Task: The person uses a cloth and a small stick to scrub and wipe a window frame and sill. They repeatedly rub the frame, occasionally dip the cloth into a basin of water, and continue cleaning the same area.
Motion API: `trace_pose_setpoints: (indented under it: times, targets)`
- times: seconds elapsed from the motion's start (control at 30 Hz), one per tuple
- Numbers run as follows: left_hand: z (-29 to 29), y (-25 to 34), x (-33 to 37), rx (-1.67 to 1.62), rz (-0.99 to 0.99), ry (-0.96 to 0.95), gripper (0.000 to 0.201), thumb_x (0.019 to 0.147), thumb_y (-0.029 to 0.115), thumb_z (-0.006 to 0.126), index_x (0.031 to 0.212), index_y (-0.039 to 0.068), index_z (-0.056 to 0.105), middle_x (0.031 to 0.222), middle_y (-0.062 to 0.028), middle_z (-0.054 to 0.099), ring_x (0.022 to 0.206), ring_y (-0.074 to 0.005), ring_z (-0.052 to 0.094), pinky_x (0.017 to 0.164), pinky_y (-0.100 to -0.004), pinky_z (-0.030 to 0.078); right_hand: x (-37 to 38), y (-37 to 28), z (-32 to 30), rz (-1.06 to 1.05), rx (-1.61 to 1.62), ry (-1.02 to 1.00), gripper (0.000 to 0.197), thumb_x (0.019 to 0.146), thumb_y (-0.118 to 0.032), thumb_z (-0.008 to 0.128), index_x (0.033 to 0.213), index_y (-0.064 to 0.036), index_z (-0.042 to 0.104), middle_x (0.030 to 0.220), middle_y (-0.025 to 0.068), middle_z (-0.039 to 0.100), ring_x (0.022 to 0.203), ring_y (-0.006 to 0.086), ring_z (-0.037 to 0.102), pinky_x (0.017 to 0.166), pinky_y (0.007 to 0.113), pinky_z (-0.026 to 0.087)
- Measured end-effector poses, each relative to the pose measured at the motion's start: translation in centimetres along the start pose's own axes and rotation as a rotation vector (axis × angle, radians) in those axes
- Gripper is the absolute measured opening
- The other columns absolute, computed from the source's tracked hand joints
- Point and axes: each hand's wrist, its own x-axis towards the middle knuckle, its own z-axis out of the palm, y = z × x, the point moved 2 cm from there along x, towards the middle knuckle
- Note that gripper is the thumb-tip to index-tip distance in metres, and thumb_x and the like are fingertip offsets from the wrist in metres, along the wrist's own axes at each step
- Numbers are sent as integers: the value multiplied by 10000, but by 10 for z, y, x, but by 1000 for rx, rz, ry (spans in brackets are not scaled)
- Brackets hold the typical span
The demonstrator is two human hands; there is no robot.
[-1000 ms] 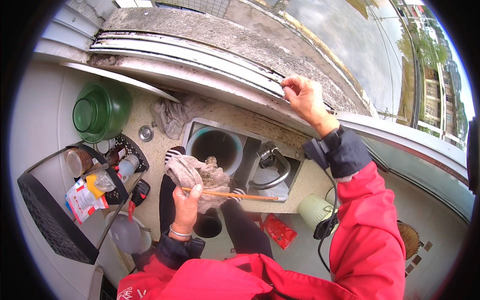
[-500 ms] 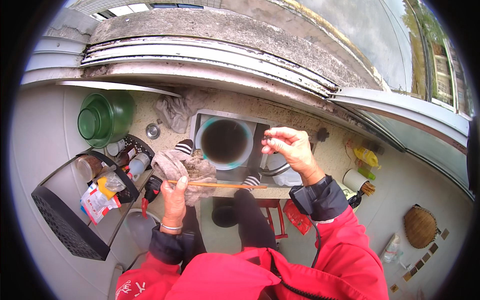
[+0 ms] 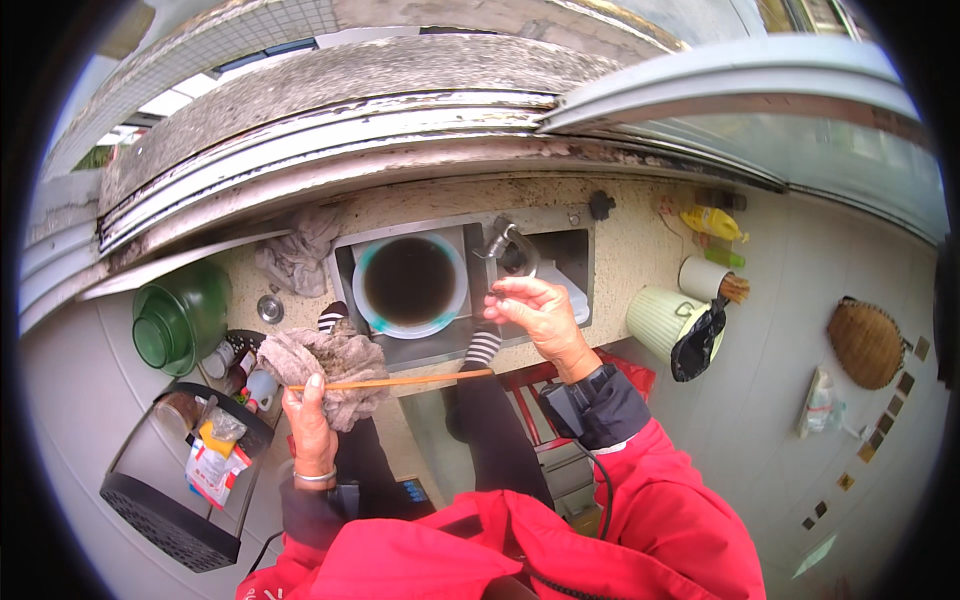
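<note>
My left hand (image 3: pixel 309 432) is closed on a thin wooden stick (image 3: pixel 420 380), which points to the right. A crumpled greyish-pink rag (image 3: pixel 340 365) hangs at the same hand, behind the stick. My right hand (image 3: pixel 543 322) pinches a small dark bit (image 3: pixel 497 295) between thumb and fingertips; its kind is too small to tell. That hand is in front of the tap (image 3: pixel 508 240) and the sink's right basin. Dark liquid fills a white and teal basin (image 3: pixel 458 305) standing in the metal sink (image 3: pixel 345 240).
My striped-sock feet (image 3: pixel 483 345) stand at the counter's front edge. Left are green bowls (image 3: pixel 165 330), a metal stopper (image 3: pixel 270 308) and a black rack (image 3: pixel 160 520). On the right are a pale bin (image 3: pixel 655 318), a chopstick holder (image 3: pixel 702 277) and a yellow bottle (image 3: pixel 712 223). The window sill (image 3: pixel 340 110) lies behind.
The view has turned, bringing the tap and the pale bin into clearer sight. My right hand has come slightly nearer to me, still pinching the dark bit. My left hand keeps its grip.
</note>
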Motion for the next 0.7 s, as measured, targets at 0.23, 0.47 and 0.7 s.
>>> trace_pose_setpoints:
  times: [0.23, 0.47, 0.7]
  targets:
    - [32, -3, 9, 150, -24, -92, 324, 914, 192, 635, 1171, 19, 543, 1123, -78, 614, 1020, -175, 598, 903, -341, 491, -51, -6, -64, -170, 147, 177, 262, 898, -35, 659, 1151, 26, 631, 1024, 159, 695, 883, 229, 698, 765, 316, 575]
    - [93, -16, 8, 270, -92, -308, 338, 967, 235, 555, 1229, 25, 510, 1167, -106, 612, 1028, -228, 620, 908, -374, 512, -168, -62, -178, -548, 3, 785, 214, 905, 15, 617, 1114, 59, 632, 949, 141, 693, 794, 195, 694, 710, 293, 575]
    - [149, -36, -13, 222, -458, -464, 488, 937, 356, 593, 1314, 57, 511, 1240, -115, 622, 1127, -270, 602, 998, -413, 470, -332, -79, -356, -943, -470, 1677, 258, 911, -33, 626, 1159, 38, 619, 953, 148, 699, 802, 173, 682, 749, 297, 560]
